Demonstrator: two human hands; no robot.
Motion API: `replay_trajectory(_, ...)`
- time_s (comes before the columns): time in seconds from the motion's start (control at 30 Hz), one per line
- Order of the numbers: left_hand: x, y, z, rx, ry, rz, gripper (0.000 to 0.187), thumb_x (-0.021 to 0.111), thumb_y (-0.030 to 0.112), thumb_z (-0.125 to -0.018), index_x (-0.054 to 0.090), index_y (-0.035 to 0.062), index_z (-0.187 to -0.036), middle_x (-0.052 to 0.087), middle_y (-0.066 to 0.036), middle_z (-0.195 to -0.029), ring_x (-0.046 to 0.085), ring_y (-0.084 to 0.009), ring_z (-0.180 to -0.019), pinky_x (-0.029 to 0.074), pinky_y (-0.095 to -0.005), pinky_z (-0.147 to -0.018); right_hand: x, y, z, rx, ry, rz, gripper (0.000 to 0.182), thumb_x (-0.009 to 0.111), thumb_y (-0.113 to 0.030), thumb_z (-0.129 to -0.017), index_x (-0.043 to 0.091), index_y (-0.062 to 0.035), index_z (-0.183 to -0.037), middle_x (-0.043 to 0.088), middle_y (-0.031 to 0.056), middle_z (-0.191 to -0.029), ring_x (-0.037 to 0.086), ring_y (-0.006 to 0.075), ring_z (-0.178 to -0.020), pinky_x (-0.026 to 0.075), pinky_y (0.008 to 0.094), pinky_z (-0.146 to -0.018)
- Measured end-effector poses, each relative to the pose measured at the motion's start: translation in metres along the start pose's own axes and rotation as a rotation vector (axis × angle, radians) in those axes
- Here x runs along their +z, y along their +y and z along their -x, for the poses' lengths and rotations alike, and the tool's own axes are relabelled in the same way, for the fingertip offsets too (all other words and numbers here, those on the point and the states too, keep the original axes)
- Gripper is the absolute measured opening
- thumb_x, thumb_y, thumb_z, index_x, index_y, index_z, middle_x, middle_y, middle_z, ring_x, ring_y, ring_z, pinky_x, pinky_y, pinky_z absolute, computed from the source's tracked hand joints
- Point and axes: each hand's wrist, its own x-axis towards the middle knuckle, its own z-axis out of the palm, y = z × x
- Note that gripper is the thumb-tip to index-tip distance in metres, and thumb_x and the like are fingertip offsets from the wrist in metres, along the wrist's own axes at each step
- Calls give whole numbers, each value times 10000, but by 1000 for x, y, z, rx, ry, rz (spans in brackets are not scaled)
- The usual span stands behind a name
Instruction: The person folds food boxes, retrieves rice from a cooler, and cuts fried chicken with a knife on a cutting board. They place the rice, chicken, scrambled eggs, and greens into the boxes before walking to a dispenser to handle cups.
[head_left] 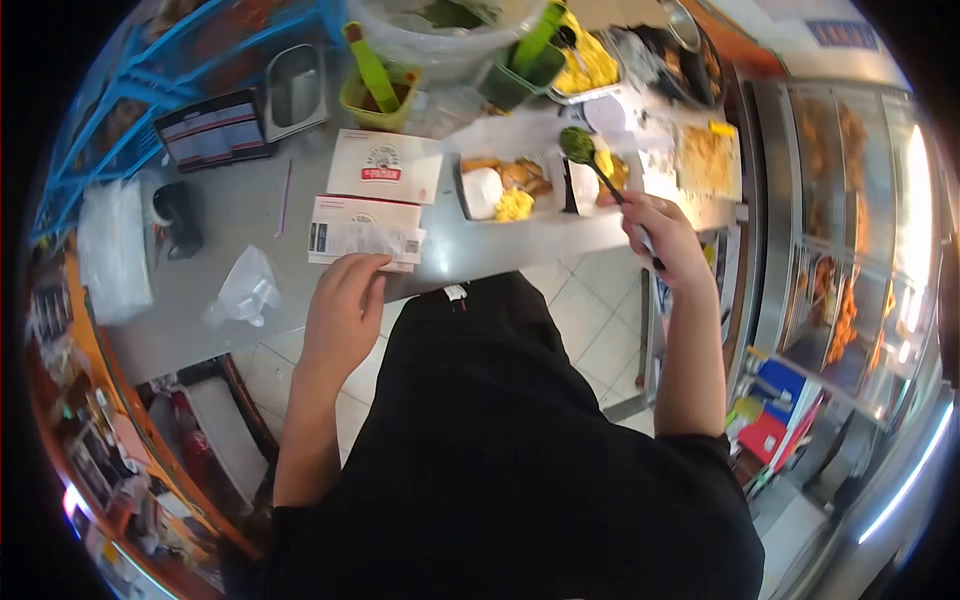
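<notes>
My right hand (662, 236) is closed around a dark-handled spoon (613, 189). Chopped green sauce (576, 145) fills the spoon's bowl, above an open box (582, 186) with yellow food in it. Beside it, another open box (488, 208) holds white rice, browned pieces of meat and a yellow heap (514, 206). My left hand (347, 305) lies with fingers stretched out at the front edge of a closed white printed box (365, 218), which has a paper slip on top. Just behind stands a second closed box (385, 165) with a red logo.
At the back are a yellowish tub (379, 97), a green tub (522, 78) and a big clear bowl (450, 45). A tablet (213, 129) and crumpled plastic (246, 288) lie on the left. A stained cutting board (708, 160) and a glass-fronted food cabinet (850, 230) are on the right.
</notes>
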Motion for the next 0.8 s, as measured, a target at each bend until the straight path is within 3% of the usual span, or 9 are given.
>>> replay_trajectory(0.1, -5, -1, 5, -13, -81, -22, 247, 642, 51, -936, 674, 33, -1180, 684, -170, -1146, 638, -391, -1075, 507, -459, -940, 20, 35, -25, 27, 55, 80, 331, 630, -202, -954, 757, 6, -1178, 501, -72, -660, 429, 43, -571, 354, 240, -535)
replay_trajectory(0.17, -9, 4, 7, -16, -132, -43, 242, 643, 55, -939, 676, 34, -1178, 687, -168, -1148, 641, -385, -1076, 506, -455, -941, 40, 70, -51, -74, 209, 335, 332, 624, -231, -937, 779, -21, -1142, 685, 47, -726, 628, 185, -633, 514, 341, -642)
replay_trajectory(0.2, -11, 8, 7, -13, -154, -62, 245, 645, 60, -940, 676, 37, -1182, 688, -164, -1153, 641, -383, -1080, 503, -453, -942, 54, 78, -61, -69, 210, 317, 332, 624, -231, -937, 779, -21, -1142, 685, 47, -726, 628, 185, -633, 514, 341, -642)
replay_trajectory(0.27, -13, 14, 7, -13, -186, -86, 248, 648, 65, -941, 676, 40, -1185, 688, -161, -1157, 640, -380, -1084, 501, -452, -943, 78, 89, -75, -197, 393, 659, 343, 617, -253, -916, 779, -53, -1143, 766, 210, -923, 735, 377, -848, 570, 445, -835)
replay_trajectory(0.37, -16, 18, 5, 23, -179, -161, 254, 651, 74, -944, 676, 48, -1196, 688, -156, -1159, 639, -381, -1083, 497, -448, -945, 85, 99, -84, -151, 417, 568, 355, 609, -257, -908, 771, -79, -1169, 724, 270, -1013, 704, 438, -981, 558, 474, -916)
replay_trajectory(0.5, -13, 24, 6, -14, -164, -151, 254, 654, 85, -951, 675, 50, -1201, 686, -149, -1163, 637, -380, -1085, 495, -448, -946, 79, 109, -84, -156, 420, 617, 358, 602, -259, -912, 770, -83, -1175, 733, 262, -1008, 717, 422, -964, 565, 465, -906)
replay_trajectory(0.6, -8, 30, 1, -13, -208, -144, 249, 644, 80, -960, 676, 38, -1203, 686, -157, -1177, 641, -380, -1100, 502, -434, -956, 72, 114, -83, -130, 405, 489, 359, 595, -264, -914, 770, -88, -1174, 734, 259, -1005, 718, 422, -953, 567, 475, -896)
replay_trajectory(0.8, 6, 44, -15, 36, -246, -133, 238, 646, 72, -962, 677, 28, -1193, 689, -162, -1172, 645, -379, -1102, 510, -419, -957, 82, 121, -85, -231, 411, 630, 359, 619, -243, -896, 762, -76, -1180, 736, 245, -1003, 708, 420, -964, 560, 479, -903)
